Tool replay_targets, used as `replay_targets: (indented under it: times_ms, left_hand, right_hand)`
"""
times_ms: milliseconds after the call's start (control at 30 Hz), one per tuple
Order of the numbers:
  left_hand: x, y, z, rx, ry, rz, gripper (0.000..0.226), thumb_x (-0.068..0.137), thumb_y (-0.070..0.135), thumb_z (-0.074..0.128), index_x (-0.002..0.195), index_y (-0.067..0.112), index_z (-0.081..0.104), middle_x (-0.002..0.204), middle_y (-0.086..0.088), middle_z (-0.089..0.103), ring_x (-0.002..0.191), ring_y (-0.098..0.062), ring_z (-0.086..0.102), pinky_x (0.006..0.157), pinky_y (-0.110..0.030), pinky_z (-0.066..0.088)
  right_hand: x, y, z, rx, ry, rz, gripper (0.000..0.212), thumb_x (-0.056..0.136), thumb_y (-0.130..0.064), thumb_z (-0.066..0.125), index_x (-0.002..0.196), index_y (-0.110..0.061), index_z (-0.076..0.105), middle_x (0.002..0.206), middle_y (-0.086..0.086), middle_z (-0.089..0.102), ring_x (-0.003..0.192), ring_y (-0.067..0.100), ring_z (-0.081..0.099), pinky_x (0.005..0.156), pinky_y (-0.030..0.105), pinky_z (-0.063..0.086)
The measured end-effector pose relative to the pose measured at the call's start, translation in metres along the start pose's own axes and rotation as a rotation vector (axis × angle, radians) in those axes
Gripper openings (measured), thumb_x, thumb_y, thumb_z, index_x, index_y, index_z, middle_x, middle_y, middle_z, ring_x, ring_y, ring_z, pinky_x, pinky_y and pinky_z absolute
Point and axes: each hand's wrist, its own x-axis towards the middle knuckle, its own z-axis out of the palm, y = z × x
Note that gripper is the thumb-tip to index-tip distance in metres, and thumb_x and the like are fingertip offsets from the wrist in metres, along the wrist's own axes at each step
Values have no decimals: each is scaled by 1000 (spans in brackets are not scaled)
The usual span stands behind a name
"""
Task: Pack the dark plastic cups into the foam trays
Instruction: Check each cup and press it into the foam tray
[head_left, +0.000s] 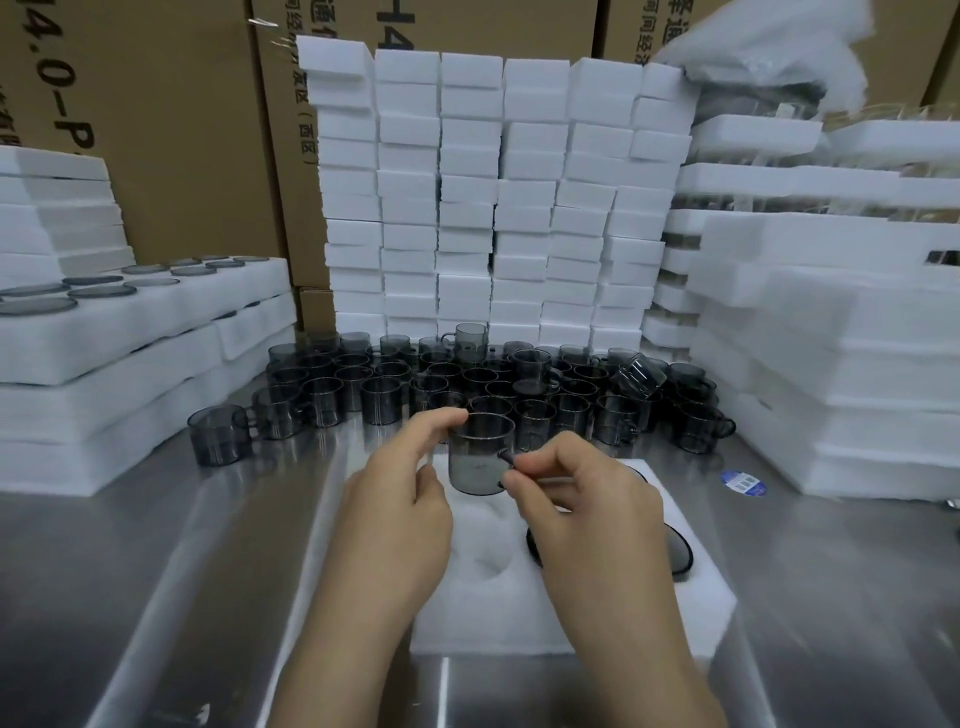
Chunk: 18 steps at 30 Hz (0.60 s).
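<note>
Head view: right hand (587, 514), pinching cup (479, 460), half hides dark disc (679, 553).

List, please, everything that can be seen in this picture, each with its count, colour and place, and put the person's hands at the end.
held cup: one, dark transparent grey, upright above the foam tray
foam tray: one, white, on the table before the person
dark disc: at least one, in the tray's right side, partly hidden
loose cups: too many to count, dark grey, crowded behind the tray
foam blocks: many, white, stacked in columns at the back
left tray stack: white, dark discs in its top tray
right tray stack: white, at the right
cardboard boxes: several, brown, behind the foam
sticker: one, blue, right of the tray
table: one, shiny metal
left hand: fingers at the held cup's rim
right hand: fingers pinch its handle
</note>
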Motion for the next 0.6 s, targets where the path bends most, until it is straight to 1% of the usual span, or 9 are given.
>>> replay_targets:
  times_ms: [33,67,133,233,300,400,467,533,600]
  left_hand:
    - [0,-2,0,17,-20,-23,66,107,-2,43,131,57,61,125,26,65,79,-2,65,61,-18,50]
    - [0,-4,1,33,-44,-45,66,107,0,43,133,59,58,124,25,65,73,3,60,63,-15,48]
    - [1,-7,2,42,-84,-74,67,108,2,43,136,62,53,121,23,62,71,15,53,66,-7,42]
    - [1,-6,2,2,-107,-81,69,107,1,44,134,64,53,107,27,59,68,23,50,63,-3,43]
    - [0,-4,2,-18,-106,-72,70,106,-1,44,133,63,55,105,30,58,66,26,49,62,3,39]
    - [0,-2,3,-19,-109,-58,70,105,-2,43,136,60,54,108,35,55,66,29,48,62,4,38]
    - [-2,0,4,-35,-128,-52,68,106,-3,43,139,56,54,123,42,49,69,32,48,65,6,39]
    - [-2,2,4,-49,-130,-46,67,107,-3,43,142,53,54,140,39,42,73,35,48,69,6,39]
    - [-2,2,3,-46,-115,-38,69,106,-3,43,143,54,53,139,36,44,77,35,49,72,5,40]
  right_hand:
    - [0,1,2,-18,-16,6,25,92,-16,82,79,-30,67,86,-28,71,77,-2,72,67,14,52]
    - [0,1,3,-36,-32,12,25,92,-15,82,79,-29,66,86,-26,71,76,-1,72,67,19,55]
    - [0,2,5,-77,-54,9,23,93,-16,82,80,-28,67,83,-24,71,77,1,71,72,29,58]
    - [0,0,5,-132,-52,0,23,91,-20,84,78,-28,66,80,-25,71,79,1,69,71,29,55]
    - [0,-2,4,-151,-53,7,23,88,-23,86,77,-28,67,78,-25,71,78,2,69,72,34,56]
    - [-3,-7,4,-193,-63,31,22,87,-31,86,80,-30,66,82,-29,70,82,2,68,75,41,57]
    - [-4,-10,4,-195,-66,47,22,88,-33,85,84,-33,64,84,-30,70,85,2,69,76,43,58]
    - [-5,-12,4,-192,-76,54,22,89,-33,84,87,-35,62,86,-31,70,86,-1,68,77,40,57]
    - [-5,-14,5,-195,-84,60,21,90,-34,83,90,-37,62,86,-30,71,88,-3,68,78,38,57]
